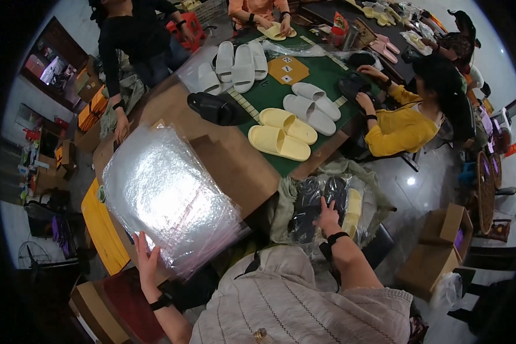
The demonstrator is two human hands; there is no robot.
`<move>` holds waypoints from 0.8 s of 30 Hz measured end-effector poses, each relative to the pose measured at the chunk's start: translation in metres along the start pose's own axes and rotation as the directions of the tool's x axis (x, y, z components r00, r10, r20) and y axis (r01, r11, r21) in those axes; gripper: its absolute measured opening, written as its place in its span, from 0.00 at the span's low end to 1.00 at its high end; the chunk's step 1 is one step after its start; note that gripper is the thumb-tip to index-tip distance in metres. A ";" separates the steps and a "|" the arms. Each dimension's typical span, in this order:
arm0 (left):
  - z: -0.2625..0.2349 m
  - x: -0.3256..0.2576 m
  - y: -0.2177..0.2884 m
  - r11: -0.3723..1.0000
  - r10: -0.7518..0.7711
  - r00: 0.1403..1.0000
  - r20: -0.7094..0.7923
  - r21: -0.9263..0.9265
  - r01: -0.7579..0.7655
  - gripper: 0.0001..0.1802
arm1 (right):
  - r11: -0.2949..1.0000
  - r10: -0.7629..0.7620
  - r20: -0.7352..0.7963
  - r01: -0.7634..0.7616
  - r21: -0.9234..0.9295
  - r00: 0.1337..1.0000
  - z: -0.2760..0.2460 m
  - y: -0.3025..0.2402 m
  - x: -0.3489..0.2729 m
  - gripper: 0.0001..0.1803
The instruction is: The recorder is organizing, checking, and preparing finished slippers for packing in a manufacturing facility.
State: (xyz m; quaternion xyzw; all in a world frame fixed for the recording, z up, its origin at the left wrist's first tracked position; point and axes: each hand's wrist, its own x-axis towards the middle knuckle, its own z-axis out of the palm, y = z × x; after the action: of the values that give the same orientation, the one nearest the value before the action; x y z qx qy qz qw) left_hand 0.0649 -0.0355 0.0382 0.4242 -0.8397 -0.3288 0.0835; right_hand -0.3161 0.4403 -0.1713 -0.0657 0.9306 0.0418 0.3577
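Observation:
My left hand [147,261] is at the near edge of a stack of shiny clear plastic bags [166,183], its fingers stretched and apart. The bags lie on the brown board tabletop [241,163]. My right hand [328,219] reaches down over an open woven sack [378,189], fingers extended. Beneath it are plastic-wrapped dark slippers [308,206] and a wrapped pale yellow slipper [352,212]. The fingertips appear to touch the wrapping, though contact is hard to tell.
Yellow slippers [281,137], grey slippers [312,109], white slippers [242,66] and black slippers [215,109] lie around a green table mat [266,94]. A person in yellow [407,129] handles a black slipper at right. Another in black [135,40] stands at left. Cardboard boxes [427,258] stand lower right.

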 end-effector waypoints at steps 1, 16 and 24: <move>0.001 0.002 0.001 1.000 -0.005 1.000 -0.002 0.002 0.005 0.38 | 1.000 0.012 0.040 -0.013 0.018 0.999 -0.005 0.003 0.013 0.71; -0.006 -0.003 0.017 0.991 -0.059 0.996 -0.070 -0.126 0.049 0.43 | 0.941 0.092 -0.327 -0.189 -0.281 0.941 -0.069 -0.054 0.059 0.67; -0.007 0.029 -0.025 0.933 -0.231 0.864 -0.448 -0.352 0.067 0.44 | 0.108 -0.632 -0.594 0.815 0.569 0.498 -0.168 -0.227 -0.053 0.21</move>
State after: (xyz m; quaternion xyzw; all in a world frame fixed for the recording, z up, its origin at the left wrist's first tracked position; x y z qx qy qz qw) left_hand 0.0659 -0.0719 0.0236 0.5375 -0.6904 -0.3519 0.3326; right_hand -0.3530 0.1996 -0.0184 -0.3470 0.7090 -0.5732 0.2199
